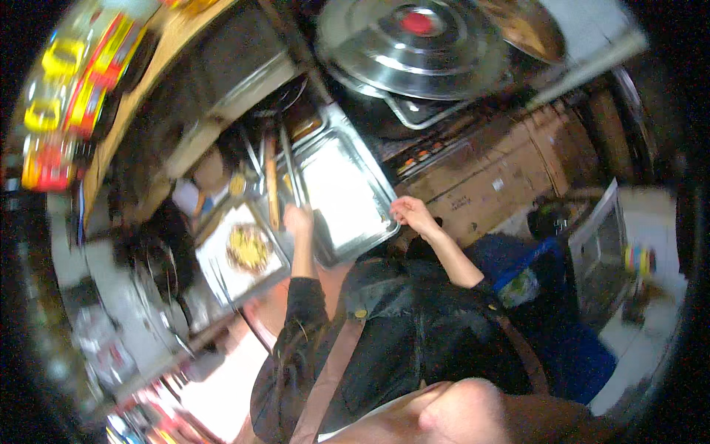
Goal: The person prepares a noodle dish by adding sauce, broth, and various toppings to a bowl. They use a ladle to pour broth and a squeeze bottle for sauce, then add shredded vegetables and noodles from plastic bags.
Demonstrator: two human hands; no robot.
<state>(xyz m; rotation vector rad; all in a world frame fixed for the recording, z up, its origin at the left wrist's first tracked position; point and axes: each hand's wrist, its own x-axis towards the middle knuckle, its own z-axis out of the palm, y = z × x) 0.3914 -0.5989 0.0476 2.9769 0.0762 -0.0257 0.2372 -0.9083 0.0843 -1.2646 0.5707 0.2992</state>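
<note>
My left hand (pixel 299 220) is closed at the near end of a pair of long metal tongs (pixel 293 166), close to the left edge of a rectangular metal tray (pixel 385 191). Blur hides the exact grip. My right hand (pixel 413 213) has its fingertips at the tray's right rim, near the front corner; whether they pinch it is unclear. The tray has a bright, pale inside. A wooden-handled utensil (pixel 272 183) lies left of the tongs. Further left, a round of yellow-topped food (pixel 248 247) rests on white paper (pixel 213 269).
A big domed metal lid (pixel 366 61) with a red knob covers a pan on the stove. Beyond it sits another pan (pixel 532 28). Cardboard (pixel 488 166) lies below the stove front. Yellow-and-red packages (pixel 100 77) stand on a wooden shelf (pixel 130 105) at upper left.
</note>
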